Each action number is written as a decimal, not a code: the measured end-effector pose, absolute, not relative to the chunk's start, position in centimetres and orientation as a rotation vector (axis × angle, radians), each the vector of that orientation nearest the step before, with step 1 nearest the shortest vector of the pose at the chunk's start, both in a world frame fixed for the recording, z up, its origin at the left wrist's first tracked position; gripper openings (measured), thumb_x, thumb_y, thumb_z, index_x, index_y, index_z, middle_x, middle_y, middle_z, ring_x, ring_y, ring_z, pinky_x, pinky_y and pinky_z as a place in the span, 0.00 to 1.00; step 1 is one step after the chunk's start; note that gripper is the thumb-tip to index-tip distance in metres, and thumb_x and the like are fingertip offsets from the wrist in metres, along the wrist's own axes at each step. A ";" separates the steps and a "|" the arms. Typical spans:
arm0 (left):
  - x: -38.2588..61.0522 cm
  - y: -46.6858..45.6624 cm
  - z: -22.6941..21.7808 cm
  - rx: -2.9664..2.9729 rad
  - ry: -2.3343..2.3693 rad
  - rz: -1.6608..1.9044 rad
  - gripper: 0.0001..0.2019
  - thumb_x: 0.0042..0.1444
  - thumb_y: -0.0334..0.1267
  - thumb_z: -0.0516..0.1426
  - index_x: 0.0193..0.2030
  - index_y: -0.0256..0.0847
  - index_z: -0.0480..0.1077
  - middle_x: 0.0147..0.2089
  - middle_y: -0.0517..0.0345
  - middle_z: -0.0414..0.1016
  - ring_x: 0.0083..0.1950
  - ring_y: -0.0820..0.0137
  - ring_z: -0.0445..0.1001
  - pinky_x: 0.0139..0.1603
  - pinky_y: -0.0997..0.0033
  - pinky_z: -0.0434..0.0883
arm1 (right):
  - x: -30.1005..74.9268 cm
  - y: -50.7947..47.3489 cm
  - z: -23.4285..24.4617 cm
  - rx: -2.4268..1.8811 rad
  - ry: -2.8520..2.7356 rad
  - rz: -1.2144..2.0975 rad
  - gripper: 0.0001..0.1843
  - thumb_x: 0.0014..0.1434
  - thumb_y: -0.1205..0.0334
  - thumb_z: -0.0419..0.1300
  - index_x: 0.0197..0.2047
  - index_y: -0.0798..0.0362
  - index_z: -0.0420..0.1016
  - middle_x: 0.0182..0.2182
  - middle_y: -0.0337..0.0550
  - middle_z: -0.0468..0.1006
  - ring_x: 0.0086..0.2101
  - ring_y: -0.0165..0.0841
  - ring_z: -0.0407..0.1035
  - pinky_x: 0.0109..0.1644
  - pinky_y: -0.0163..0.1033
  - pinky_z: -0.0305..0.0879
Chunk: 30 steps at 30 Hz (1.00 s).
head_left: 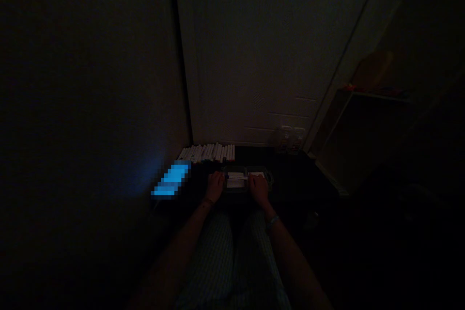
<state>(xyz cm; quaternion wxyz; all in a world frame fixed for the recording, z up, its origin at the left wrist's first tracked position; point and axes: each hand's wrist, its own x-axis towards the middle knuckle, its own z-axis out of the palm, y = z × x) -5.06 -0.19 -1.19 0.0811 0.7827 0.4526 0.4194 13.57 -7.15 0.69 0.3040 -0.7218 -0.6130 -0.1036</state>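
The room is very dark. My left hand (215,186) and my right hand (258,188) rest on a dark table, one at each side of a small dark tray (236,190) holding pale cards or slips (236,179). Both hands touch the tray's ends with fingers curled toward it. Whether they grip anything is too dim to see. A thin stick-like thing lies across the slips between the hands. Both my forearms reach forward over my checked trousers (221,256).
A row of several white tubes or sticks (208,152) lies at the table's back. A glowing blue screen (171,180) sits at the left. Clear containers (289,138) stand at the back right. A wall and door rise behind; a shelf (378,94) stands at the right.
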 end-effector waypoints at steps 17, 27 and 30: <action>-5.3 -0.1 -1.3 2.239 1.367 1.247 0.15 0.58 0.41 0.41 0.31 0.42 0.66 0.33 0.56 0.67 0.38 0.68 0.63 0.45 0.63 0.60 | 13.5 -7.6 1.4 -1.767 -1.708 -0.241 0.20 0.62 0.56 0.39 0.34 0.53 0.70 0.32 0.43 0.71 0.37 0.31 0.60 0.42 0.34 0.50; -5.2 -0.6 -0.5 2.257 1.364 1.215 0.15 0.58 0.40 0.40 0.31 0.42 0.65 0.34 0.56 0.67 0.38 0.69 0.63 0.45 0.64 0.59 | 13.3 -7.8 1.4 -1.892 -1.667 -0.200 0.24 0.63 0.54 0.38 0.36 0.53 0.73 0.31 0.44 0.73 0.36 0.31 0.63 0.39 0.33 0.51; -5.2 -0.6 -0.5 2.266 1.361 1.186 0.15 0.58 0.40 0.41 0.29 0.42 0.65 0.33 0.56 0.66 0.38 0.68 0.62 0.45 0.64 0.59 | 13.4 -7.6 1.1 -1.904 -1.640 -0.217 0.25 0.63 0.53 0.37 0.35 0.52 0.73 0.30 0.44 0.73 0.35 0.30 0.63 0.37 0.32 0.50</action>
